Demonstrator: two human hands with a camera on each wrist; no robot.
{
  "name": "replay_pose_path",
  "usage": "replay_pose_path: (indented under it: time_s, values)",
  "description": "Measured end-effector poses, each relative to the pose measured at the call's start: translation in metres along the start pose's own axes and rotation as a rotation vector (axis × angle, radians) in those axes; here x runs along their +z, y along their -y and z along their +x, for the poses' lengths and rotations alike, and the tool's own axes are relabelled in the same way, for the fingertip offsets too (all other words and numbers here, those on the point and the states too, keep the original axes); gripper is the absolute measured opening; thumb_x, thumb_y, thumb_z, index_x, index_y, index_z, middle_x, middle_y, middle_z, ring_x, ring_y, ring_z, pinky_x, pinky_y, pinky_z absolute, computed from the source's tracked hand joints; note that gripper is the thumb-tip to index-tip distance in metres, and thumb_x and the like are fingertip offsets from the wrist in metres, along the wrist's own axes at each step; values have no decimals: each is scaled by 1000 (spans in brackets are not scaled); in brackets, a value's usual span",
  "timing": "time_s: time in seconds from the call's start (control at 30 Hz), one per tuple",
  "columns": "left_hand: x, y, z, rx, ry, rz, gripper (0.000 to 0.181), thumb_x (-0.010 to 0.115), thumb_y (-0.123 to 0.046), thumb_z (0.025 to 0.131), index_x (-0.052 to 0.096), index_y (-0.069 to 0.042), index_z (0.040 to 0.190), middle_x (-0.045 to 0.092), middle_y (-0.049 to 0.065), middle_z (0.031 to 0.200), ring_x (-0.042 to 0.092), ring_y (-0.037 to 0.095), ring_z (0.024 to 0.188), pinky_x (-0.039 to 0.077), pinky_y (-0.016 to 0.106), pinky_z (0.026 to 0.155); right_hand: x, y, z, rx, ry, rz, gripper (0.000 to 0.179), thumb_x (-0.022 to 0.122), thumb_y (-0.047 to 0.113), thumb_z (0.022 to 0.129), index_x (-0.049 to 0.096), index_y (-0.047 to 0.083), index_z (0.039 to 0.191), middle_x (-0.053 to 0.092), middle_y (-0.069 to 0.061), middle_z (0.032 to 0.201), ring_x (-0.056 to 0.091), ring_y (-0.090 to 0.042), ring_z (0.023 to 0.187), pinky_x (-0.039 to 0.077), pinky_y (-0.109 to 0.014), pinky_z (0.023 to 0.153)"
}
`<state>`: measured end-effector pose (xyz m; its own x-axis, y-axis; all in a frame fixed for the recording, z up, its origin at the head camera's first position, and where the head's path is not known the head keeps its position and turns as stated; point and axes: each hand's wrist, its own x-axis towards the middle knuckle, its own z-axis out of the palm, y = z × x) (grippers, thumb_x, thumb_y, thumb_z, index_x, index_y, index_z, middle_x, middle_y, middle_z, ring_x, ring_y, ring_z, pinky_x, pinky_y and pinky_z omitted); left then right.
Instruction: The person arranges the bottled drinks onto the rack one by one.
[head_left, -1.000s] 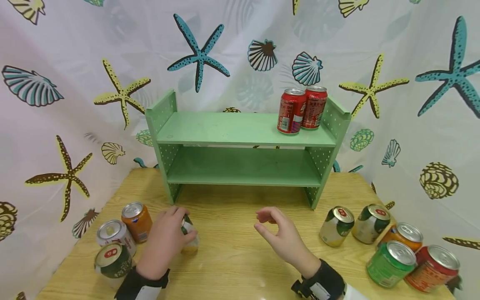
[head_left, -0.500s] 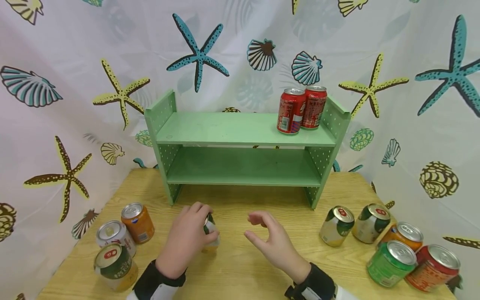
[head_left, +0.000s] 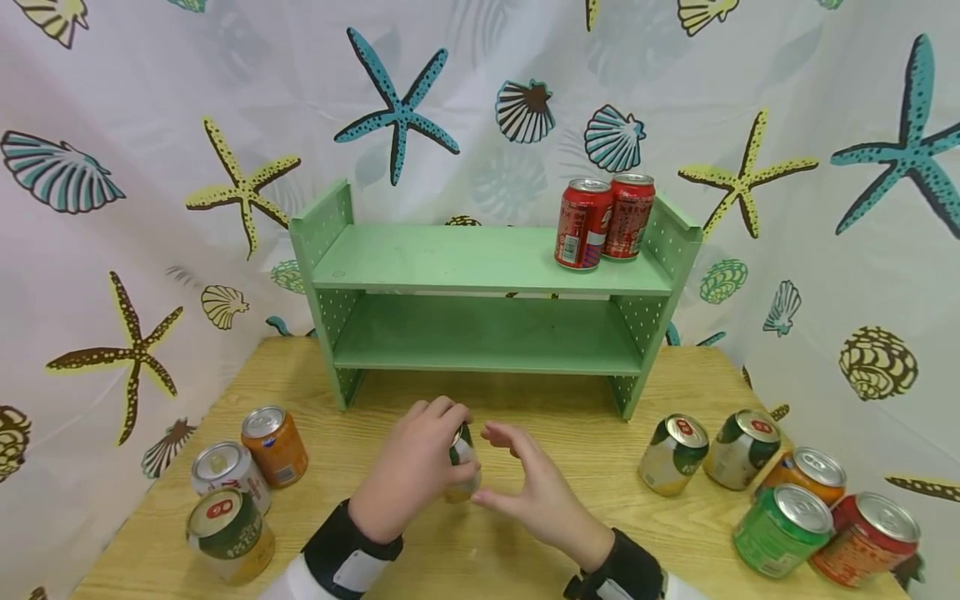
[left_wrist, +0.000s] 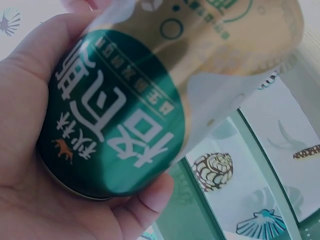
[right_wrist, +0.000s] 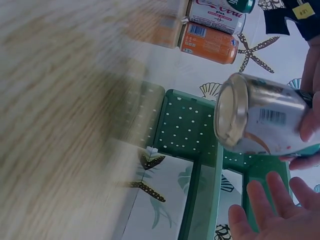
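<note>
My left hand [head_left: 412, 468] grips a green, white and gold drink can [head_left: 462, 454] from above, over the front middle of the table [head_left: 420, 550]. In the left wrist view the green end of the can [left_wrist: 130, 110] lies against the palm, with fingers and thumb wrapped round it. The bare metal bottom of the can [right_wrist: 232, 112] shows in the right wrist view, held off the table. Just to its right is my right hand [head_left: 543, 500], fingers spread and slightly bent. A small gap appears between those fingers and the can in the right wrist view.
Behind the hands stands a green two-level shelf [head_left: 480, 333]; two red cans [head_left: 581, 225] sit at its upper right. To the left are an orange can [head_left: 276, 448], a white can [head_left: 228, 471] and a green-gold can [head_left: 231, 533]. Several more cans, including a green one [head_left: 783, 529], stand right.
My left hand has carried the green-and-gold can rightward across the table front. My right hand has shifted slightly left, so the two hands are now close together. The other cans have stayed put.
</note>
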<state>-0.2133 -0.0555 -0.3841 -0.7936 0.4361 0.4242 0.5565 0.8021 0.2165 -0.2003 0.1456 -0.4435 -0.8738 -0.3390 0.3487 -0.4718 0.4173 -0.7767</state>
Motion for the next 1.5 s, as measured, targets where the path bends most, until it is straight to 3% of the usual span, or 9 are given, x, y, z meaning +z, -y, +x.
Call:
replay_pose_path:
  time_s: [0.4,0.67,0.83,1.1,1.5]
  values:
    - [-1,-16,10,98,16,1,38,86,-29,78,69,-16,108,65,-3,102,57,18,86,53,31,76,7,-2,3,90,47,84,91,89,29,82,38,15,156,48,-4,153,49,-27,138,41,-57,112]
    - [-1,-26,11,157,12,36,41,88,-33,77,69,-14,108,65,-1,101,54,18,82,51,28,73,11,-1,6,128,67,171,89,86,23,86,32,12,156,55,-7,141,55,-24,123,50,-39,103]
    - [-2,-31,10,154,21,38,45,89,-39,76,70,-15,110,65,-1,104,54,18,83,52,28,72,14,0,6,160,64,208,87,82,23,89,30,12,158,55,-13,140,57,-25,120,53,-29,95]
    - [0,-31,8,156,7,16,50,92,-44,74,69,-17,110,64,-3,104,57,18,86,53,30,74,13,4,3,167,2,155,83,85,19,85,39,13,154,61,-6,131,61,-22,113,54,-30,91]
    - [0,-27,5,122,20,-143,53,84,-44,86,65,-14,126,65,1,119,63,20,104,57,37,89,12,1,1,111,11,188,83,84,12,83,39,10,152,56,-13,145,60,-30,127,54,-31,101]
